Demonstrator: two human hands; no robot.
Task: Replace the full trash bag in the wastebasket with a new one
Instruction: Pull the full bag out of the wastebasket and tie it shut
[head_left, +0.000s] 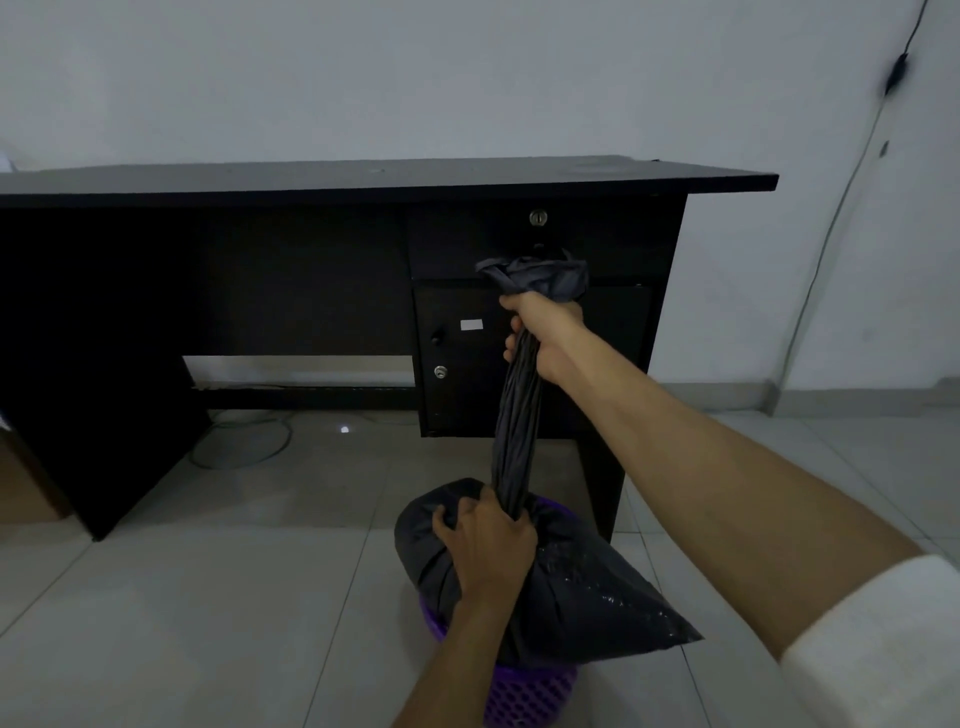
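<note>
While the black trash bag sits bulging in the purple mesh wastebasket, its top is drawn up into a long, tightly twisted rope of glossy, pleated plastic. And there's the grip: the left hand has its fingers curled round the base of that neck, right on the swollen body, and the right hand, higher and farther out, is fisted round the upper neck, the crumpled mouth flaring above its knuckles. One corner of the bag juts out below the right forearm, whose white sleeve shows near the elbow. Just beyond the right hand stands a dark desk.
</note>
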